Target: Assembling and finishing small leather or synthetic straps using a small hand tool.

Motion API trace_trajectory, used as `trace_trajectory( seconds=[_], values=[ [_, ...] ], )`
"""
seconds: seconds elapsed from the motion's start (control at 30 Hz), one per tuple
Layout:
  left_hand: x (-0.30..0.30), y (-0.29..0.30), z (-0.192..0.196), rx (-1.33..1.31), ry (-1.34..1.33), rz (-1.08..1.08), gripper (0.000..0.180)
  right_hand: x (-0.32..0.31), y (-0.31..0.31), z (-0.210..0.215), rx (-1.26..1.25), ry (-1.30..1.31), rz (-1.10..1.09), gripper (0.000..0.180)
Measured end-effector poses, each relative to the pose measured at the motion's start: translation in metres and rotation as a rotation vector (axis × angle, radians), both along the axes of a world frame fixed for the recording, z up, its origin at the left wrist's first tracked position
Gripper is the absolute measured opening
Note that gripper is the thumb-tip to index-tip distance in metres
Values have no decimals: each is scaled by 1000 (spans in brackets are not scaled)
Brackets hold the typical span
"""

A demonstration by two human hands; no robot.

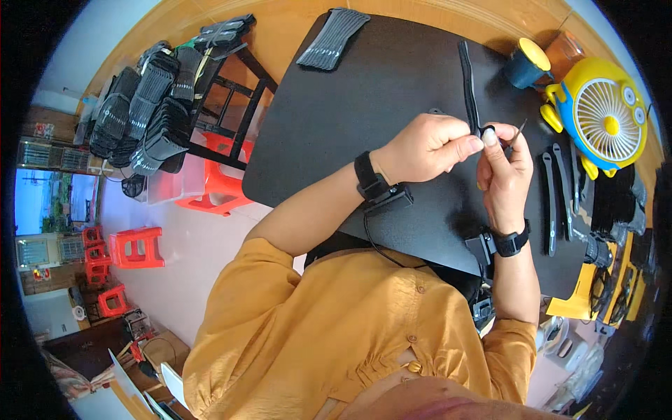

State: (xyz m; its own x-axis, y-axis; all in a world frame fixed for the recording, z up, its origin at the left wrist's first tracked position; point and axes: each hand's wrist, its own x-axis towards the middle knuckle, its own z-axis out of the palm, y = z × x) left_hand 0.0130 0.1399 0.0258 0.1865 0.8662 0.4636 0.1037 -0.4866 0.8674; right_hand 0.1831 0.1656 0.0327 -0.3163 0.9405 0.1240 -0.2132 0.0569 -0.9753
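My left hand (441,145) is closed in a pinch on a narrow black strap (468,80). The strap stretches away from me over the dark table, with a paler line along one edge. My right hand (502,168) meets the left at the strap's near end, thumb and fingers pressed together on it. From the right fingers juts a thin pointed tool (520,130), whose kind I cannot make out. Something small and dark, partly covered, lies behind the left hand. Several similar black straps (549,203) lie on the table to the right of my right hand.
A yellow-and-blue toy-shaped fan (610,126) stands at the right, beside a dark mug with a yellow top (528,61). A grey ribbed bundle (333,39) lies at the black table's (294,133) far edge. Left are stacked bundles (154,91) and red stools (137,248).
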Motion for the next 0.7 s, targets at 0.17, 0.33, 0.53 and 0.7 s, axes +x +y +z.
trace_trajectory(
  seconds=[0.17,0.33,0.53,0.7],
  values=[
    [8,-2,-2,142,148,8,33,0,11,9,-53,97,-190,14],
    [11,-2,0,98,176,-35,29,16,23,9,32,120,-132,14],
    [5,6,-9,-475,-184,-42,24,-12,-1,-4,153,-100,-14,13],
    [5,-1,-9,-437,-146,5,24,-12,5,-4,722,-370,-102,12]
  ],
)
